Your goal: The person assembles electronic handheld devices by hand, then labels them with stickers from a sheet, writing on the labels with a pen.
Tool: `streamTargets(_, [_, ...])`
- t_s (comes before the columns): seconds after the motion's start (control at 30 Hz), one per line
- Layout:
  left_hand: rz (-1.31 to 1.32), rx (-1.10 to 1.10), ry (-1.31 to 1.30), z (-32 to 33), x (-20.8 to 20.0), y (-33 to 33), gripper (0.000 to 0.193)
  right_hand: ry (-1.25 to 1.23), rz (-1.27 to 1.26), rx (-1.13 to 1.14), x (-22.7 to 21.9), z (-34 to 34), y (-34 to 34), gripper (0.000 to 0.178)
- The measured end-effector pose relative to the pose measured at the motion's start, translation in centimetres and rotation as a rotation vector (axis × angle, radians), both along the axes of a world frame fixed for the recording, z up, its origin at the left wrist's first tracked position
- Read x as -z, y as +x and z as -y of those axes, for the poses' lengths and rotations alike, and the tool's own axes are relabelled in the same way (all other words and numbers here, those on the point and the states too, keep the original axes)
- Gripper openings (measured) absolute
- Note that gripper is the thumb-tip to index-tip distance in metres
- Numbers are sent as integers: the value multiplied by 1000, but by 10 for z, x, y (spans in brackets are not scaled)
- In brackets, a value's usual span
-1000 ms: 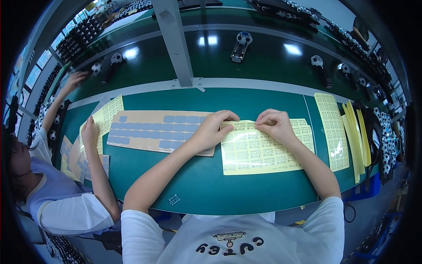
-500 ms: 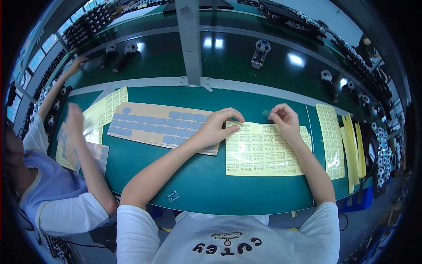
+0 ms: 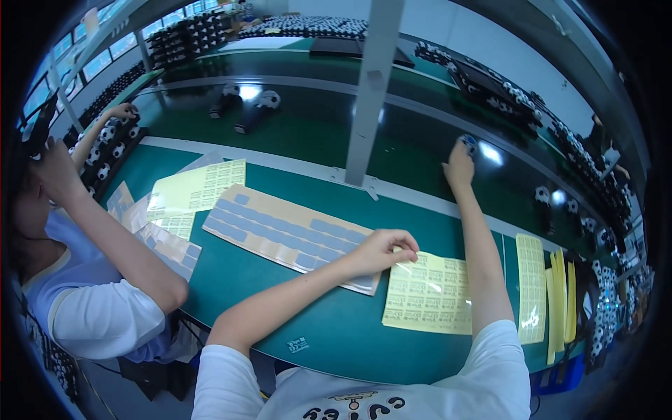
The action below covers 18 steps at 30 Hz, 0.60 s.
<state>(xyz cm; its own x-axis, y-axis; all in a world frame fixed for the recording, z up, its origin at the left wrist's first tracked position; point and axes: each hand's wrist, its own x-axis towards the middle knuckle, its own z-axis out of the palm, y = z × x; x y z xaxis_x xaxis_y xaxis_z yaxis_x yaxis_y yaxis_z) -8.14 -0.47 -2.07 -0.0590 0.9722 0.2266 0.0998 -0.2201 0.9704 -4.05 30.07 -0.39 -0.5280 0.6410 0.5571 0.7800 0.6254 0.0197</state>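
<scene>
My left hand (image 3: pixel 383 252) has its fingers curled at the upper left corner of a yellow sheet of clear printed labels (image 3: pixel 428 297), pinching that corner. My right arm stretches across the bench to the dark conveyor belt. There my right hand (image 3: pixel 460 168) closes around a handheld device with a ball-shaped top (image 3: pixel 468 144); most of its body is hidden by the hand. Beside my left forearm lies a tan backing sheet with grey-blue rounded stickers (image 3: pixel 294 234). A small loose printed label (image 3: pixel 297 344) sits near the bench's front edge.
A grey metal post (image 3: pixel 371 105) rises between bench and belt. Black football-topped devices (image 3: pixel 266 101) lie on the belt. To the right are another label sheet (image 3: pixel 530 287) and yellow strips (image 3: pixel 560 301). At left, a co-worker's arm (image 3: pixel 119 238) is raised beside more label sheets (image 3: pixel 203 185).
My right hand has gone from above the label sheet out to the device on the belt. My left hand stays at the sheet's corner. The head view has shifted; the co-worker's near arm has lifted.
</scene>
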Motion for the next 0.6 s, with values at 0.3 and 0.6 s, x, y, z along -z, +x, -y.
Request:
streamTargets(0.3, [-25, 34, 36, -8, 0, 0, 14, -446, -644, 8, -13, -57, 84, 60])
streamTargets(0.6, [77, -2, -61, -3, 4, -2, 23, -1261, -1259, -706, -29, 130, 131, 64])
